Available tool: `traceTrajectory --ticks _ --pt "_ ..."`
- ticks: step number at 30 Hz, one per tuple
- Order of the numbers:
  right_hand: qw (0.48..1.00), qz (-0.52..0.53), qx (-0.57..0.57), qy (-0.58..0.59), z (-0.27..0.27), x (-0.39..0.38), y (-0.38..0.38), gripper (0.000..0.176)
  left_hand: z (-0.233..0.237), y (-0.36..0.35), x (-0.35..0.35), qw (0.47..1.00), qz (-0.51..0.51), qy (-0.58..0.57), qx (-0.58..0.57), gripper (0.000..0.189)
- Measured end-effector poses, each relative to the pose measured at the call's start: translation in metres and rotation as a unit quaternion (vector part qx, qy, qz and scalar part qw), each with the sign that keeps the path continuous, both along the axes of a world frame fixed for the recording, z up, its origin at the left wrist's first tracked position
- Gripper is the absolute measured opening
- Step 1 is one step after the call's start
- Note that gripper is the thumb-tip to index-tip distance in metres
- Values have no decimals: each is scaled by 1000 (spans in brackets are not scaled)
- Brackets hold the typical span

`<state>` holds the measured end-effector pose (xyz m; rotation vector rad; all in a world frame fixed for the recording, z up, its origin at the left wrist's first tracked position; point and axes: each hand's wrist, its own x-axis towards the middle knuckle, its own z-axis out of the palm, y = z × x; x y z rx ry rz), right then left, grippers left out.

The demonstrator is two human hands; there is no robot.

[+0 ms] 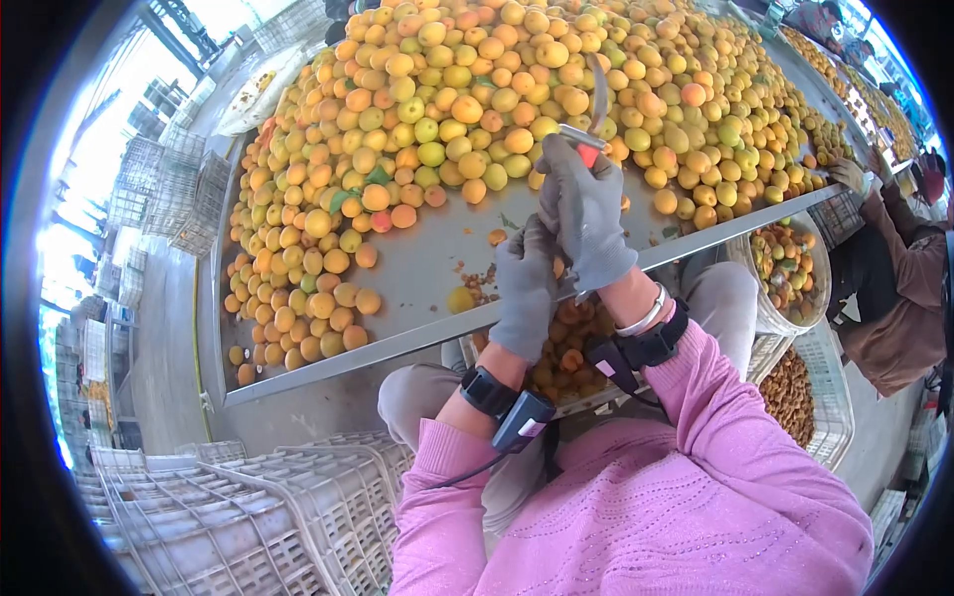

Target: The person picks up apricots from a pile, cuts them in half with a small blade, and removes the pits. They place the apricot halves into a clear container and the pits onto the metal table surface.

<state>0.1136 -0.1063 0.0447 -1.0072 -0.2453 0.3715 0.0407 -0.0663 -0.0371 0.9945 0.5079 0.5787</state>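
My right hand (588,214), in a grey glove, is closed around a curved-blade knife (600,94) with a red handle, its blade pointing up and away over the fruit. Just left of it and touching it, my gloved left hand (527,288) has its fingers pinched together; what they hold, if anything, is hidden. Both hands are above the near edge of a metal table (437,253). A large heap of apricots (467,109) covers the table beyond them. Small orange-brown scraps (477,283) lie by my left hand.
Below my hands, between my knees, a container holds opened apricots (556,363). On the right stand a bucket of apricots (785,263) and a crate of brown pits (790,397). Plastic crates (248,507) are at lower left. A co-worker (894,268) sits at right.
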Motion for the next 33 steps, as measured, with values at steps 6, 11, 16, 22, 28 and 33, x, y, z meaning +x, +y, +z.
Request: traceTrajectory --ticks 6,11,16,22,28,33 --pt "972 22 23 234 -21 30 18 24 13 10 2 983 43 13 177 32" --pt "989 -43 49 134 -22 46 4 25 -5 37 -5 985 -103 -59 -128 23" --pt "997 -25 -3 68 -31 63 -28 26 15 37 -5 990 -58 57 -118 20" --pt "989 23 -140 34 -42 77 -48 28 20 33 0 989 -12 130 -64 22" --pt "956 84 -278 -32 -44 92 -43 25 10 43 1 989 -1 115 -93 25" --pt "925 152 -341 -72 -42 95 -16 26 8 44 -8 992 3 109 -70 26"
